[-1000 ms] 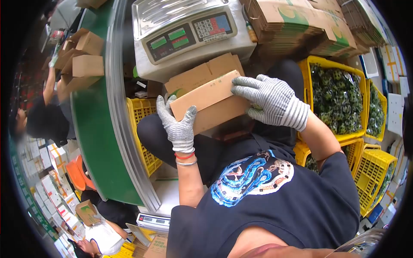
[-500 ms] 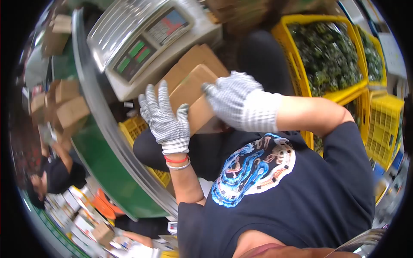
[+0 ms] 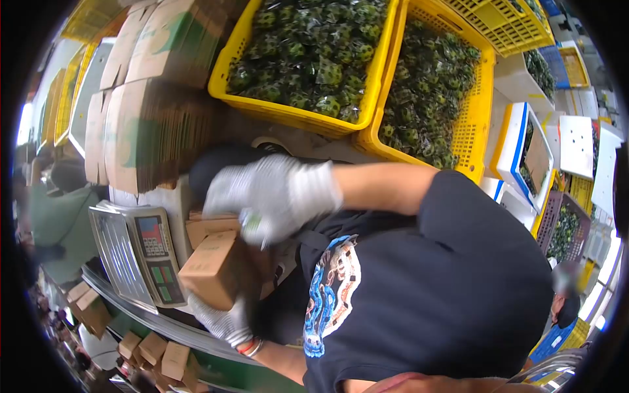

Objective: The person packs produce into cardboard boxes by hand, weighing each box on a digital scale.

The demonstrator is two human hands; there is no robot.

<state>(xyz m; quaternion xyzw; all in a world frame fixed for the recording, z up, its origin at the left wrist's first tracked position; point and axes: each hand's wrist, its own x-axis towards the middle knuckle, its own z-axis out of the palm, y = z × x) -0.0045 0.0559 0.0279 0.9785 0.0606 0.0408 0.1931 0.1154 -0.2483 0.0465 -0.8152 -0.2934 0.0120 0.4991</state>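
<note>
A small brown cardboard box (image 3: 219,268) is tilted beside the scale, in front of my body. My left hand (image 3: 223,321), in a grey-white knit glove with a red band and a bracelet at the wrist, holds the box at its lower end. Above the box is my right hand (image 3: 272,193), gloved too and smeared by motion. Its fingers are curled around a small shiny pale thing (image 3: 252,227) with a green mark, too blurred to name. Another brown cardboard piece (image 3: 209,226) shows behind the box.
A digital scale (image 3: 154,255) stands at left, by a conveyor's metal rail (image 3: 190,335). Stacked flat cartons (image 3: 154,124) rise behind it. Two yellow crates (image 3: 295,118) (image 3: 475,131) hold many green items in clear wrapping. Several brown boxes (image 3: 154,350) lie beyond the rail.
The view has turned towards the crates. My left hand, spread beside the box before, now grips its lower end. My right hand has left the box's top and holds a small shiny thing.
</note>
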